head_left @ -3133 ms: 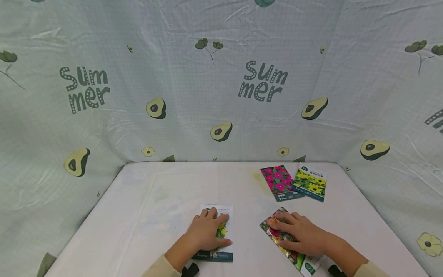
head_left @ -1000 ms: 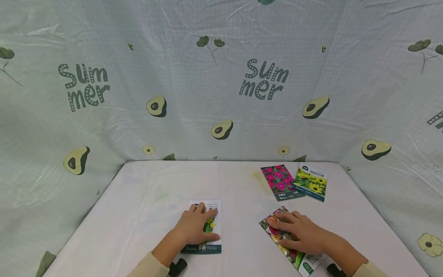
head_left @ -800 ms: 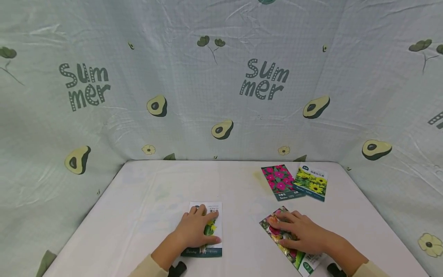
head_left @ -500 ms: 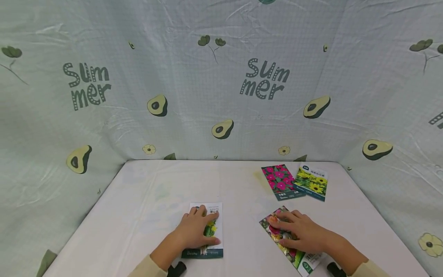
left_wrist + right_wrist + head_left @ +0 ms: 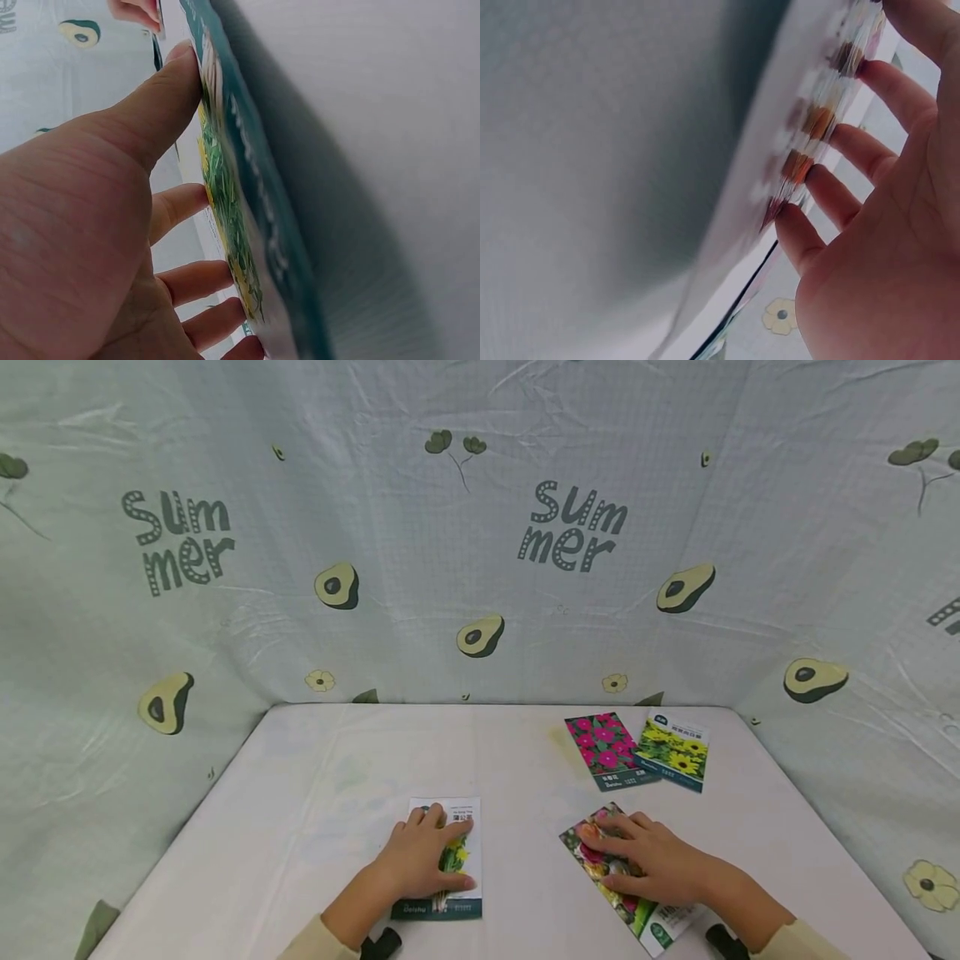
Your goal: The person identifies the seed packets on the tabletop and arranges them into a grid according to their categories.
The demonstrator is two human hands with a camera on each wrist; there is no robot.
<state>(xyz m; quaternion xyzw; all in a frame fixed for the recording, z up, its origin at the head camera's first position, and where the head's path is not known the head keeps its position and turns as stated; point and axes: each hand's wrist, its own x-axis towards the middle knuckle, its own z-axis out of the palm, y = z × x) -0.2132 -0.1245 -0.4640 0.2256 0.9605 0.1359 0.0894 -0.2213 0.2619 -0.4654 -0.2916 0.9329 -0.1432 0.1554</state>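
My left hand (image 5: 423,856) rests with spread fingers on a white seed packet (image 5: 472,847) printed with yellow flowers and a dark teal bottom band. In the left wrist view, the left fingertips (image 5: 196,283) touch the face of this packet, whose near edge stands over a shadow. My right hand (image 5: 656,860) rests on a second seed packet (image 5: 592,860), which lies slanted and shows colourful blooms. Seen from the right wrist, several right fingertips (image 5: 821,176) press on its printed face. Each hand hides part of the packet below it.
Behind my right hand lie a seed packet with pink flowers (image 5: 602,743) and one with yellow flowers (image 5: 678,752), overlapping it. The white table (image 5: 360,760) ends at a back edge, where a pale printed curtain (image 5: 405,527) hangs and continues round both sides.
Compared with three seconds ago, my left hand and its seed packet have slid left. Over the last second they barely move. My right hand and its packet stay in place.
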